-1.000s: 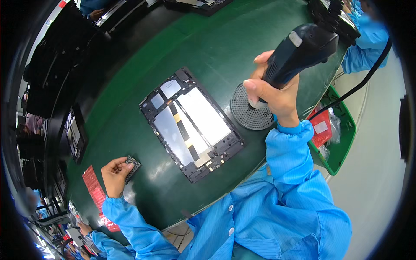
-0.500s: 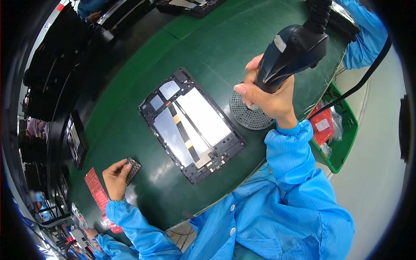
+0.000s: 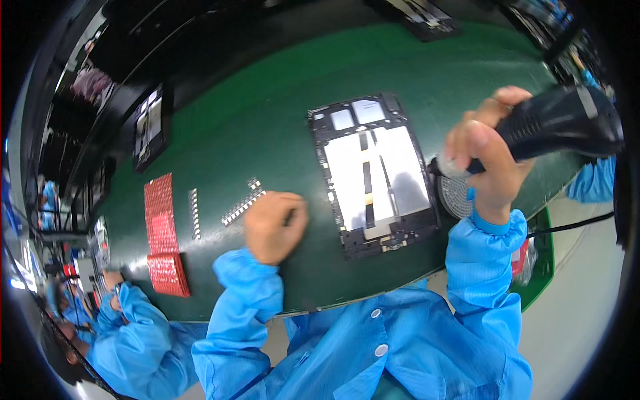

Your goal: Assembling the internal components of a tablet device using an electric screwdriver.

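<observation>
My right hand [image 3: 492, 157] is wrapped round a dark electric screwdriver [image 3: 563, 123], whose tip points left toward the right edge of an opened tablet [image 3: 393, 173]. The tablet lies flat on the green table, with pale battery panels and dark bands showing. Left of it, my left hand [image 3: 273, 228] is curled low over the table; a dark spot shows between its fingers, too blurred to name. Beside those fingers lies a black strip with white squares [image 3: 241, 205]. A second, similar strip [image 3: 195, 213] lies farther left. A grey perforated round tray [image 3: 457, 199] sits partly below my right hand.
Red bubble wrap [image 3: 161, 220] lies at the left, its near end folded. Another device [image 3: 150, 127] stands tilted at far left, and one more [image 3: 423, 17] lies at the back. A green bin [image 3: 537, 277] stands beyond the right edge. A co-worker's sleeve [image 3: 143, 333] shows lower left.
My view has turned, so the tablet appears farther right and more upright. The left hand has come nearer the tablet; patterned strips now lie on the table. The screwdriver has tipped over sideways toward the tablet's edge.
</observation>
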The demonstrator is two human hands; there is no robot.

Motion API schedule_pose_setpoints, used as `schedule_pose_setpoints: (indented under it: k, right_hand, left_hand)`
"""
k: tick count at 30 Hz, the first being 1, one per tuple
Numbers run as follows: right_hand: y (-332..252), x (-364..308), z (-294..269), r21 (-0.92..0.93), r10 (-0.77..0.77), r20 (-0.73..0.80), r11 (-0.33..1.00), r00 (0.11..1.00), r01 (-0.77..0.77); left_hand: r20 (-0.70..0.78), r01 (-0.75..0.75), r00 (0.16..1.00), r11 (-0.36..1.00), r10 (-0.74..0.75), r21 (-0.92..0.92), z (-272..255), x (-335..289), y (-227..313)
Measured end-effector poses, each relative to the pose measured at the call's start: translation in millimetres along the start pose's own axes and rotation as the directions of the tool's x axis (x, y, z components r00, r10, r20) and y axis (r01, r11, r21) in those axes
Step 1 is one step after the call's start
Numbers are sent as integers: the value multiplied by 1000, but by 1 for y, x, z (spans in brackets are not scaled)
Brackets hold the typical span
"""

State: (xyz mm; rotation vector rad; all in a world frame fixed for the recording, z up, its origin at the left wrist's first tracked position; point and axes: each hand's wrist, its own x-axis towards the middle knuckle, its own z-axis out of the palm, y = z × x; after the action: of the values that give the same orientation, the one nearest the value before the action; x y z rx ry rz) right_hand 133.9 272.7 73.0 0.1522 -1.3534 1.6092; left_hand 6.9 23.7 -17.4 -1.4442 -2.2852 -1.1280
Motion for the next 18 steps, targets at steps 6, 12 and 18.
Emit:
schedule_pose_setpoints:
  k: [6, 12, 18]
  right_hand:
    - [59, 20, 86, -55, 210, 154, 978, 966, -203]
    - [93, 8, 93, -178, 307, 195, 945, 931, -275]
    - [102, 2, 99, -151, 322, 221, 944, 921, -294]
  left_hand:
    - [93, -50, 993, 985, 67, -167, 30, -7, 24]
    - [73, -5, 997, 966, 25, -258, 31, -9, 20]
    - [51, -5, 998, 960, 21, -280, 29, -10, 17]
